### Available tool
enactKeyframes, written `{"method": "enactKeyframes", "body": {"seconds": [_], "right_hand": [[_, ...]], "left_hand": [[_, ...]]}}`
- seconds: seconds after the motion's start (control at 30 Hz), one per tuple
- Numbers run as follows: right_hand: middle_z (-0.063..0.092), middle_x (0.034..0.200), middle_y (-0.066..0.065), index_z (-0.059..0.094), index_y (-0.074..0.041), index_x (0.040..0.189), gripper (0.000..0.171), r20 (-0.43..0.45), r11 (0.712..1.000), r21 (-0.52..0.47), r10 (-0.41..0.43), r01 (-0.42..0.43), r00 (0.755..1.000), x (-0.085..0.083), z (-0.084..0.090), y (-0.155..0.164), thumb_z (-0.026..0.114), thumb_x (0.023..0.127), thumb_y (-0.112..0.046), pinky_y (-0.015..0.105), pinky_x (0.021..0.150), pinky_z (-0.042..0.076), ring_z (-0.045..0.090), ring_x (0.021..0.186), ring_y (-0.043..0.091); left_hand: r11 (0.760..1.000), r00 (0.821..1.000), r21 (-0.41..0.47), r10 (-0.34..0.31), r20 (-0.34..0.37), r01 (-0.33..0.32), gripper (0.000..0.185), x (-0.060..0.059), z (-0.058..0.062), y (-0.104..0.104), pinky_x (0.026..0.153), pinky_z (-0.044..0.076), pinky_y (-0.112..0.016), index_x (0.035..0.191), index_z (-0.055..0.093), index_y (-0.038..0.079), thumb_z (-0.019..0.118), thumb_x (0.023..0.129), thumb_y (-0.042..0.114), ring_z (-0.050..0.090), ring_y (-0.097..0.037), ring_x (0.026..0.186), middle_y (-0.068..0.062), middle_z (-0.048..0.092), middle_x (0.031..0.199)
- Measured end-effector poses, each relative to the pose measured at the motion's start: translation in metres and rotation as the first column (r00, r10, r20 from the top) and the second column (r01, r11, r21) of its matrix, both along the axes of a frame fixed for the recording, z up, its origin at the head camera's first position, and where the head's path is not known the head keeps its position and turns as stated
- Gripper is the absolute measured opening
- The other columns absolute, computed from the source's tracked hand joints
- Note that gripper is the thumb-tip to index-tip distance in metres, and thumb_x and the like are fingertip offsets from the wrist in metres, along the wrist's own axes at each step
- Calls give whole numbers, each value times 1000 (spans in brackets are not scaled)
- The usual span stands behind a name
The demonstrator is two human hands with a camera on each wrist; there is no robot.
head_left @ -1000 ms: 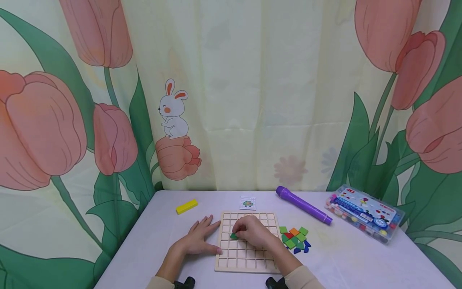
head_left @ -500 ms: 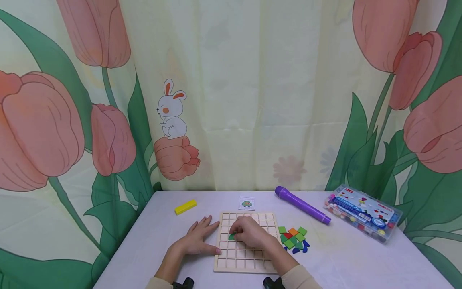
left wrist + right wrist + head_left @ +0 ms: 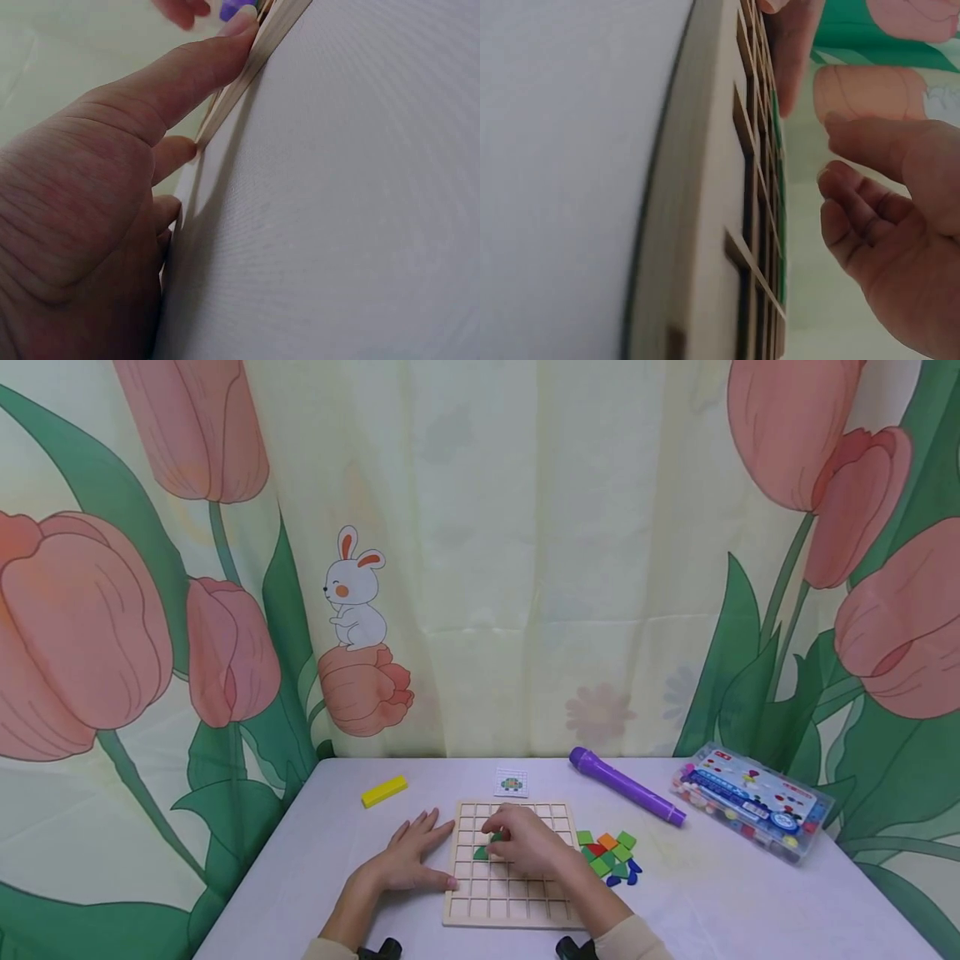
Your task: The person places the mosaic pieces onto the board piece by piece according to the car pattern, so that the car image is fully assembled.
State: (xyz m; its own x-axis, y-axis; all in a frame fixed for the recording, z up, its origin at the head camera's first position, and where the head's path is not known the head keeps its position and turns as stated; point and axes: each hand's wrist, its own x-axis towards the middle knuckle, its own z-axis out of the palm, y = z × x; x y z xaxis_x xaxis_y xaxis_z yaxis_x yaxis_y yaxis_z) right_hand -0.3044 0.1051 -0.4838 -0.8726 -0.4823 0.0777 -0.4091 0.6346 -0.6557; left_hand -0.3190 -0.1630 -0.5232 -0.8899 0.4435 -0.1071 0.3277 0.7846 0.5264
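A wooden grid board [image 3: 510, 910] lies on the table in the head view. My left hand [image 3: 408, 858] is spread at its left side, and in the left wrist view the thumb [image 3: 187, 71] touches the board's edge. My right hand [image 3: 528, 843] hovers over the board's middle. In the right wrist view its thumb and loosely bent fingers [image 3: 847, 202] stand apart, with nothing visible between them. A green piece [image 3: 481, 853] sits on the grid just left of the right fingertips. More green [image 3: 496, 837] shows between thumb and index finger, on the board beneath. The right hand hides part of the grid.
Several green, red, orange and blue pieces [image 3: 621, 853] lie right of the board. A small pattern card [image 3: 512, 783] is behind it. A yellow block [image 3: 384, 791] lies back left; a purple microphone-like stick [image 3: 626, 787] and a clear box [image 3: 753, 802] of colourful items are at right.
My right hand has let go of the green piece and lifted slightly, its thumb and fingers parting. More green now shows beneath it. The left hand stays at the board's edge.
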Motion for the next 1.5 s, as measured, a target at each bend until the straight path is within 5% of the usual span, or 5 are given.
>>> {"method": "enactKeyframes", "body": {"seconds": [0.3,1.5], "right_hand": [[72,111,8,75,-8,121,28,-106,1000,-13,-2,0,994,3,15,30,77,94,-16,23,69,48,56,84,10],[70,107,0,75,-16,120,28,-9,960,-88,-269,267,963,-1,27,114,79,94,-22,26,73,53,58,93,18]], "left_hand": [[1000,1000,0,5,-9,-5,105,-1,-1,-1,130,4,-64,161,42,25,79,74,71,10,-37,163,-15,21,174],[1000,1000,10,15,-5,-15,106,0,-3,2,130,4,-64,160,43,25,80,72,71,10,-37,163,-14,22,173]]}}
